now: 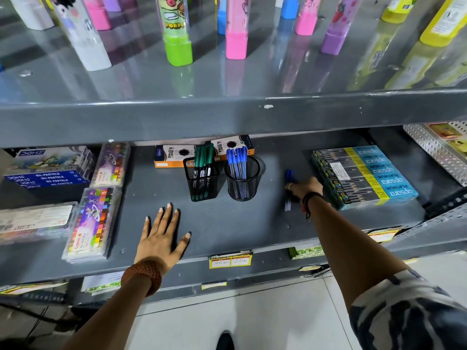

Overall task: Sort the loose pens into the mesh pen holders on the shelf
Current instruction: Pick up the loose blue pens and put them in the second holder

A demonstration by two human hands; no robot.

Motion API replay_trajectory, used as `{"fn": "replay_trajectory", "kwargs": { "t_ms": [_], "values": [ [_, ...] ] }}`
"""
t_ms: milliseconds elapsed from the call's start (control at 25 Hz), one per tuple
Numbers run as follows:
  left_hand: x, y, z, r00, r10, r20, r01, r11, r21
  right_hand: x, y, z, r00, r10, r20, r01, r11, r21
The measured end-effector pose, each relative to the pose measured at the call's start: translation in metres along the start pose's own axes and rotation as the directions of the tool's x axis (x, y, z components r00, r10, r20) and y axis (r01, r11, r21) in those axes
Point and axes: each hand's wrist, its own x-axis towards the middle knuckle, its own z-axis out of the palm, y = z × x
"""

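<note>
Right hand (304,189) is down on the loose blue pens (288,190) on the shelf (227,223), just left of the Apsara pencil boxes (364,175) — fingers curl over the pens, but I can't tell if the grip has closed. Left hand (161,236) lies flat on the shelf, fingers spread, holding nothing. Square mesh holder (202,183) has green pens, round mesh holder (242,183) has blue, so these likely go in the round one. Suggest gathering both pens parallel, lifting clear, then dropping them tip-down — that holder is fairly full, so aim for a gap.
</note>
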Motion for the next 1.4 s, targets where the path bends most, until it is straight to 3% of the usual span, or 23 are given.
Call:
{"fn": "replay_trajectory", "kwargs": {
  "t_ms": [160, 240, 360, 480, 600, 800, 1080, 1200, 1400],
  "values": [
    [-0.001, 0.000, 0.000, 1.000, -0.004, 0.009, 0.004, 1.000, 0.004, -0.001, 0.001, 0.001, 0.998, 0.021, 0.053, -0.023, 0.999, 0.030],
    [-0.001, 0.000, -0.001, 1.000, -0.003, 0.013, 0.003, 1.000, 0.009, -0.003, -0.001, -0.003, 1.000, -0.023, 0.001, 0.023, 0.998, 0.059],
    [0.000, 0.000, -0.001, 1.000, -0.003, 0.014, 0.003, 1.000, 0.014, -0.011, -0.022, -0.011, 0.971, -0.201, -0.127, 0.219, 0.966, 0.139],
    [0.000, 0.000, 0.000, 1.000, -0.006, 0.014, 0.005, 1.000, 0.023, -0.026, -0.058, -0.019, 0.884, -0.404, -0.235, 0.452, 0.867, 0.210],
    [0.001, 0.000, 0.000, 1.000, -0.003, 0.017, 0.003, 1.000, 0.025, -0.046, -0.087, -0.016, 0.799, -0.567, -0.199, 0.598, 0.785, 0.163],
    [0.000, -0.001, 0.001, 1.000, 0.002, -0.004, -0.002, 1.000, -0.006, -0.069, -0.095, 0.018, 0.775, -0.631, -0.031, 0.625, 0.773, -0.105],
    [0.000, -0.002, 0.002, 1.000, 0.006, -0.004, -0.006, 1.000, 0.004, -0.072, -0.081, 0.040, 0.778, -0.618, 0.112, 0.623, 0.738, -0.259],
    [0.000, -0.002, 0.002, 1.000, 0.003, -0.003, -0.003, 1.000, 0.006, -0.071, -0.082, 0.038, 0.778, -0.623, 0.084, 0.624, 0.750, -0.219],
    [0.001, -0.001, 0.001, 1.000, -0.004, -0.001, 0.004, 1.000, 0.006, -0.059, -0.078, 0.015, 0.823, -0.540, -0.175, 0.530, 0.842, -0.103]
  ]
}}
